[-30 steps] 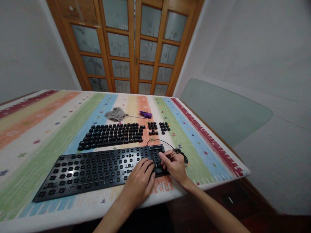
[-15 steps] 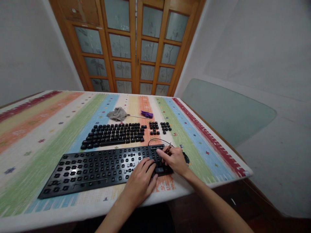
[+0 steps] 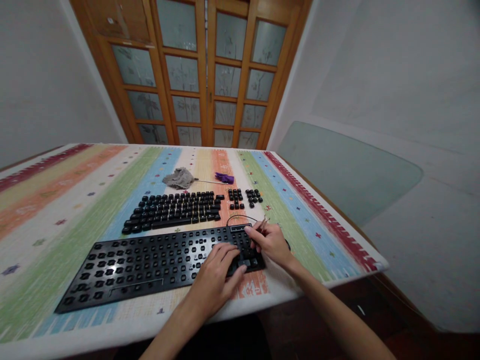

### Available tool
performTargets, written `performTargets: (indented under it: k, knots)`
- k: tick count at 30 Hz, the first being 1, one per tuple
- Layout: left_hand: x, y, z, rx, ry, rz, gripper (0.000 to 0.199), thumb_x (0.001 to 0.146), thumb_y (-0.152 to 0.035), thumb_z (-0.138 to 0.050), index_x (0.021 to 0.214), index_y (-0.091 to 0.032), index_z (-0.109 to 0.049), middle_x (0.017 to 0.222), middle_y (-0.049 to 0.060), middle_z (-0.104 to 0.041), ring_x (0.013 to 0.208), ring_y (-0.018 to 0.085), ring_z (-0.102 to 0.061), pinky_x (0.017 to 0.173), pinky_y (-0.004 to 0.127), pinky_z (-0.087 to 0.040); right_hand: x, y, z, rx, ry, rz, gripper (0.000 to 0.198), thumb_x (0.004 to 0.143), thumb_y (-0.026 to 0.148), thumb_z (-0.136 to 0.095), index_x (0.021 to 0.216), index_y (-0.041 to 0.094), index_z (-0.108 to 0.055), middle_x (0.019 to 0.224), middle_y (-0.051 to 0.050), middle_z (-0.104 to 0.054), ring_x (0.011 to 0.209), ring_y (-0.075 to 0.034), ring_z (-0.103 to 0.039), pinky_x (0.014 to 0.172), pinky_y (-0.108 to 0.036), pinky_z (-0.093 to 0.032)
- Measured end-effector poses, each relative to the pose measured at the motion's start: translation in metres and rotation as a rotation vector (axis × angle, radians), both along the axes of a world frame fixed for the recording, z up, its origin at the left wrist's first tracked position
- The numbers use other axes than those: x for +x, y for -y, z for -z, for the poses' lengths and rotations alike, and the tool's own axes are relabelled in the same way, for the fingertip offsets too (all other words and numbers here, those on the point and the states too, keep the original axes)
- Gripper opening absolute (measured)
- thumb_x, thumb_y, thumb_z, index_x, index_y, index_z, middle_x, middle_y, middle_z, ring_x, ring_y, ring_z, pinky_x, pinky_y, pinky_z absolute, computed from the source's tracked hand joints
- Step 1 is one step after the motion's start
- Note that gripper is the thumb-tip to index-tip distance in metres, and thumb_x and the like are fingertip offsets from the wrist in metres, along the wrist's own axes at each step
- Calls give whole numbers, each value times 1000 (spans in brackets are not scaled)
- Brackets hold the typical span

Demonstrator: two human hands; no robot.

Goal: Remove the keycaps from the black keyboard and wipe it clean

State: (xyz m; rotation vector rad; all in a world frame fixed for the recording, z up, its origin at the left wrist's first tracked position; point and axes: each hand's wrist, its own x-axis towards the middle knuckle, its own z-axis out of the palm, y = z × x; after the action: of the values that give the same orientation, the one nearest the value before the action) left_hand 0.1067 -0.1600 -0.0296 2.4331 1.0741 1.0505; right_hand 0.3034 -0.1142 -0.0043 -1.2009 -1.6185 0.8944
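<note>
A black keyboard [image 3: 150, 260] lies along the table's near side, most of its switches bare of keycaps. A few caps remain in its number pad at the right end. My left hand [image 3: 218, 270] rests on the keyboard just left of the number pad, fingers spread and nothing in them. Over the right end, my right hand [image 3: 272, 243] is closed around a small tool with thin prongs [image 3: 265, 223] pointing up. Its lower part is hidden by the fingers. Beyond the keyboard, loose black keycaps [image 3: 176, 209] are laid out in keyboard order.
Farther back are a crumpled grey cloth [image 3: 179, 178], a thin rod [image 3: 212, 181] and a purple bundle [image 3: 225, 178]. A black cable [image 3: 240, 216] curves behind the keyboard. Two smaller keycap groups sit right of the main one. A striped cloth [image 3: 311, 240] covers the table.
My right hand has lifted slightly, and the tool's prongs now point up above the fingers. My left thumb has spread outward a little. The view has shifted slightly.
</note>
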Motion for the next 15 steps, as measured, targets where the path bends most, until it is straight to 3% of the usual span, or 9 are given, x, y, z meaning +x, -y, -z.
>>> performTargets:
  k: [5,10,15]
  knots:
    - [6,-12,-20,-141,104,17,22,92,-27,-62,113,-20,-62,106,7,-68,101,24,-62,90,41,-55,4,14,-3,156,-19,4,38,89,46,-64,64,18,-62,50,1,-63,38,-9,-54,42,-21,-44]
    - [13,-21,-26,-301,176,112,29,87,-26,-70,115,-23,-64,103,4,-70,93,21,-66,86,35,-54,6,22,-11,309,3,40,36,89,40,-65,60,18,-67,49,0,-63,39,-9,-54,44,-21,-44]
    - [16,-24,-28,-424,226,143,28,82,-24,-75,109,-23,-67,97,2,-72,88,19,-68,83,33,-54,10,23,-12,313,-31,28,38,89,42,-64,59,19,-67,48,0,-64,37,-10,-53,41,-21,-44]
